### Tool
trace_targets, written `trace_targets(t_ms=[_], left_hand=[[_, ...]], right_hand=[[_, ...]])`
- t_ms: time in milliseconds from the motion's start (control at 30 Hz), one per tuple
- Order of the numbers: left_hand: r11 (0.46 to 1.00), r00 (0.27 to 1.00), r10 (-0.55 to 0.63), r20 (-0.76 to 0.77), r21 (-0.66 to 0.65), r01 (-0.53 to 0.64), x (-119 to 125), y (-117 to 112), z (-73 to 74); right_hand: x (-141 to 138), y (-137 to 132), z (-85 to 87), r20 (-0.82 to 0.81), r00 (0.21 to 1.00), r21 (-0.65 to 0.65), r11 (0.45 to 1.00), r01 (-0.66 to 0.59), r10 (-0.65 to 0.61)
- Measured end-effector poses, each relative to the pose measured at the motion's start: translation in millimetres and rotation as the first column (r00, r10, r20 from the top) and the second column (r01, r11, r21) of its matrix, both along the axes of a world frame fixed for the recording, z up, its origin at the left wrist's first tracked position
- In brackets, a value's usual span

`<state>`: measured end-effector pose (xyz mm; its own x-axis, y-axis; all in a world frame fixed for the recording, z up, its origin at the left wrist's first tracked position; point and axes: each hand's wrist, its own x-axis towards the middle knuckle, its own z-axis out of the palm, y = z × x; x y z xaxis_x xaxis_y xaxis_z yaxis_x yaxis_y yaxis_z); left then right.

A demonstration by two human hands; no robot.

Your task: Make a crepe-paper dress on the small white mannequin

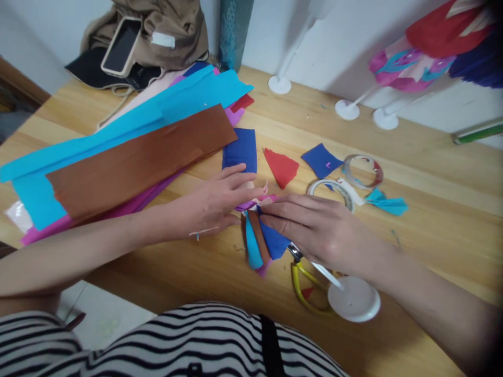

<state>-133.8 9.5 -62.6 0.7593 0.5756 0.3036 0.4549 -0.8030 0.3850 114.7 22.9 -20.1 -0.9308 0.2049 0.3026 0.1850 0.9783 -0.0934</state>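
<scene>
Colored paper pieces, looking like crepe paper, are gathered in a small bundle with blue, brown and light-blue strips fanning toward me and pink and white bits at its top. My right hand pinches a dark-blue paper piece against this bundle. Stretched over its left side is my left hand, fingers apart, fingertips at the pink bits; firm hold is not visible. A white rod with a round base runs under my right hand toward the bundle; its far end is hidden. Yellow-handled scissors lie beneath, partly covered.
Long brown paper and blue sheets lie left. Cut blue and red pieces sit ahead, with tape rolls to the right. White stands, a phone and a brown bag are behind.
</scene>
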Motion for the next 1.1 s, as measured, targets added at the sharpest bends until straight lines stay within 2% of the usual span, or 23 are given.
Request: trace_targets(t_ms=[133, 267, 400, 500, 633, 767, 867, 967, 1100], left_hand=[[0.994, 0.996, 0.069, -0.052, 0.092, -0.064, 2.5, -5.9, 0.6], [0.982, 0.986, 0.147, -0.075, 0.131, -0.136, 1.7, -14.4, 4.9], [0.991, 0.996, 0.066, -0.067, 0.119, -0.058, -1.7, -18.9, 9.0], [0.992, 0.998, -0.013, -0.069, 0.124, 0.022, -2.1, -19.8, 8.5], [0.989, 0.995, -0.038, -0.091, 0.141, 0.05, 1.5, -22.6, 8.0], [0.98, 0.982, -0.121, -0.147, 0.141, 0.142, 4.9, -25.5, 9.5], [0.949, 0.979, -0.135, -0.152, 0.266, 0.172, 6.6, -26.4, 7.3], [0.904, 0.984, -0.1, -0.146, 0.399, 0.151, 8.5, -26.6, 2.4], [0.892, 0.994, -0.085, -0.065, 0.44, 0.105, 10.3, -26.8, -0.3]], right_hand=[[-1.0, 1.6, -1.8, -0.017, 1.0, -0.003, 1.0, -0.006, 0.006], [-2.8, 6.2, -8.2, -0.071, 0.997, -0.117, 0.993, 0.01, -0.018], [-3.8, 10.5, -13.9, -0.064, 0.997, -0.234, 0.972, 0.02, -0.036], [-3.8, 11.7, -16.3, -0.084, 0.996, -0.273, 0.962, 0.016, -0.04], [-2.4, 12.3, -19.7, -0.105, 0.992, -0.33, 0.944, 0.026, -0.064], [-1.6, 13.5, -21.3, -0.114, 0.992, -0.355, 0.935, 0.014, -0.058], [-2.6, 14.6, -20.4, -0.121, 0.99, -0.364, 0.931, 0.019, -0.068], [-4.3, 15.4, -19.3, -0.142, 0.986, -0.385, 0.923, 0.027, -0.089], [-5.5, 15.7, -17.9, -0.146, 0.975, -0.469, 0.88, 0.08, -0.166]])
